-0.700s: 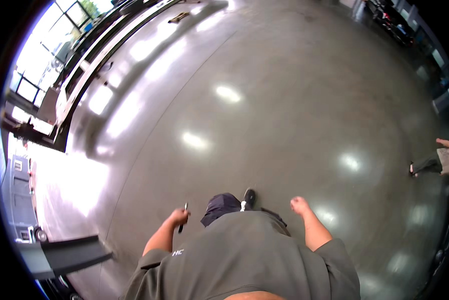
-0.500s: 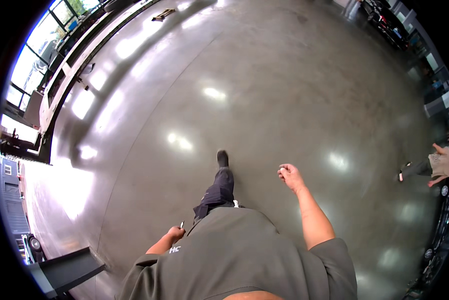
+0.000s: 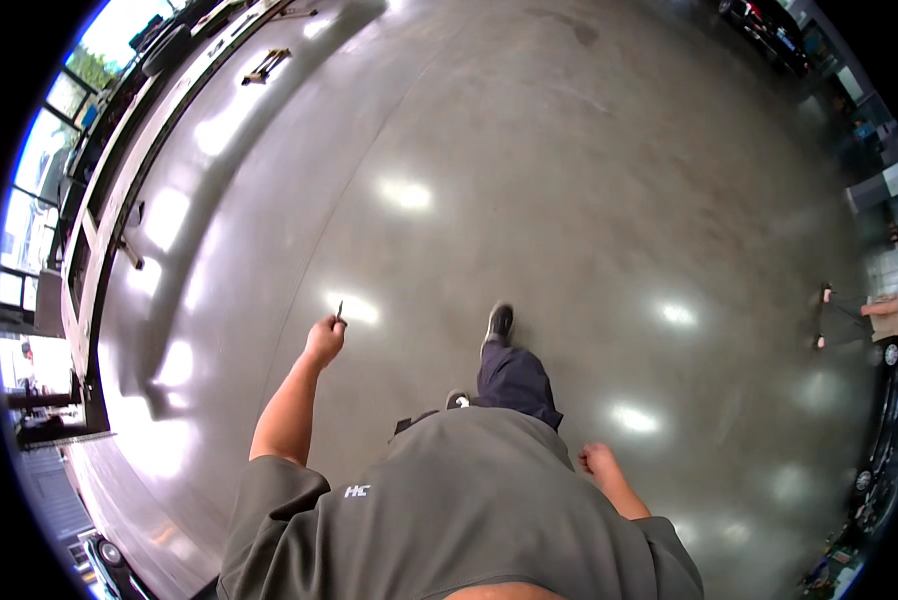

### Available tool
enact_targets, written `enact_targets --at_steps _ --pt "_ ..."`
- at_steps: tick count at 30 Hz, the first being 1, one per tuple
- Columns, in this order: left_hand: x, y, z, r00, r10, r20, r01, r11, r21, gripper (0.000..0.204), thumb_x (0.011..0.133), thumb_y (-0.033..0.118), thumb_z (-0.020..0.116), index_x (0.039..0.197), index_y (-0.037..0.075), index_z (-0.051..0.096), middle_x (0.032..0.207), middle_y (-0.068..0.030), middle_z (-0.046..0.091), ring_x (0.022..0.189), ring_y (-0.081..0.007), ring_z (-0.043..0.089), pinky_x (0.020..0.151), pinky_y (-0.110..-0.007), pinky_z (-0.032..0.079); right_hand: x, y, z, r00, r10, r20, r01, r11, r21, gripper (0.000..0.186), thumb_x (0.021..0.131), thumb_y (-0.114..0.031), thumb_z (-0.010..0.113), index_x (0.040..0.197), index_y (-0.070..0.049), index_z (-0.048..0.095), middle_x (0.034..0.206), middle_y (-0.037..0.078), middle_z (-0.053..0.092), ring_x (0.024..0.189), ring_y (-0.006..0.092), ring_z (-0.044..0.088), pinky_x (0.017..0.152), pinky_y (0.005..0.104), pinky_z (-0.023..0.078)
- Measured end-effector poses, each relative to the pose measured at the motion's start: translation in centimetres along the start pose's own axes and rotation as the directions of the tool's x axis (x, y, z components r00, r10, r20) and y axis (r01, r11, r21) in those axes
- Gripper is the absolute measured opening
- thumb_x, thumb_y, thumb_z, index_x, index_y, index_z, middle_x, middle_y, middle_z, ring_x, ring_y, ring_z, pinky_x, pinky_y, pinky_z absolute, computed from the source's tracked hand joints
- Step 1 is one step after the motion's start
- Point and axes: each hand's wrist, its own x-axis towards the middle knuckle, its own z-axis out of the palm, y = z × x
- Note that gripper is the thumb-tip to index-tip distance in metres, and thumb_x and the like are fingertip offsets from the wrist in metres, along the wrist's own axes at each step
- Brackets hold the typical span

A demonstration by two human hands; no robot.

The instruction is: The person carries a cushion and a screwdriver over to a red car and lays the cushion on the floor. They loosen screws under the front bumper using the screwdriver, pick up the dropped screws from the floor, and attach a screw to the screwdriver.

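Observation:
My left hand (image 3: 326,338) is out ahead of me over the polished grey floor (image 3: 569,200), closed round a small slim tool (image 3: 340,312) with its tip pointing up. Lower down, beside my hip, my right hand (image 3: 595,458) has curled fingers, and I cannot make out whether anything is in them. One dark shoe (image 3: 499,321) is forward below dark trousers (image 3: 514,385). My grey shirt covers the bottom of the view.
A long lift rail (image 3: 97,250) runs along the left, with a wheeled frame (image 3: 267,66) near it. At the right edge, a person (image 3: 849,320) stands beside a dark car (image 3: 894,400). Another dark car (image 3: 769,35) is at top right.
My left arm has swung forward and up, my right arm has swung back down. The other leg is now forward. The rail and floor reflections have shifted as I move.

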Motion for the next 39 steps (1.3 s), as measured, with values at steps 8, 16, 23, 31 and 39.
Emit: enact_targets --at_steps 8,16,23,31,39 --pt "22.3 6.2 2.9 0.973 -0.189 0.131 0.201 0.976 -0.082 0.030 0.098 0.028 0.055 0.101 0.004 0.072 0.074 -0.0141 0.070 0.067 -0.0250 0.068 0.065 -0.043 0.055 22.2 -30.0 4.7 0.984 -0.053 0.170 0.135 0.844 -0.519 0.032 0.096 -0.028 0.058 0.087 0.000 0.069 0.076 0.015 0.068 0.067 0.0253 0.064 0.064 0.0414 0.052" --pt "38.0 8.9 8.1 0.752 -0.419 0.509 0.301 0.905 0.300 0.045 0.092 0.040 0.058 0.112 0.003 0.074 0.091 -0.0162 0.076 0.088 -0.0270 0.073 0.082 -0.039 0.057 30.7 -91.1 7.8 0.819 -0.572 0.042 0.570 0.820 0.054 0.017 0.105 -0.020 0.057 0.113 -0.007 0.064 0.090 0.002 0.070 0.074 0.0094 0.062 0.064 0.0259 0.051" --pt "67.1 14.8 4.6 0.606 -0.413 0.680 0.083 0.883 0.462 0.046 0.094 0.047 0.057 0.116 0.011 0.074 0.099 -0.0169 0.076 0.097 -0.0302 0.072 0.090 -0.041 0.056 45.5 -97.4 8.2 0.960 -0.280 0.002 0.278 0.950 -0.146 0.018 0.103 -0.023 0.059 0.108 -0.007 0.064 0.085 0.003 0.068 0.070 0.0127 0.061 0.059 0.0308 0.051" --pt "118.4 46.1 -11.0 1.000 -0.006 -0.021 0.005 0.999 -0.051 0.032 0.097 0.028 0.054 0.105 0.004 0.072 0.084 -0.0204 0.072 0.077 -0.0367 0.069 0.074 -0.046 0.055 53.5 -112.9 8.1 0.993 0.096 0.076 -0.083 0.984 -0.156 0.018 0.097 -0.020 0.060 0.099 -0.006 0.070 0.085 0.006 0.068 0.072 0.0182 0.064 0.063 0.0376 0.051" --pt "142.7 55.8 -11.6 0.979 -0.140 0.150 0.147 0.989 -0.033 0.031 0.097 0.027 0.054 0.106 0.005 0.073 0.078 -0.0138 0.072 0.071 -0.0245 0.069 0.069 -0.041 0.055 75.5 -150.1 8.2 0.994 -0.068 0.085 0.099 0.898 -0.430 0.019 0.096 -0.023 0.062 0.094 -0.005 0.071 0.082 0.008 0.068 0.068 0.0206 0.063 0.063 0.0401 0.054"
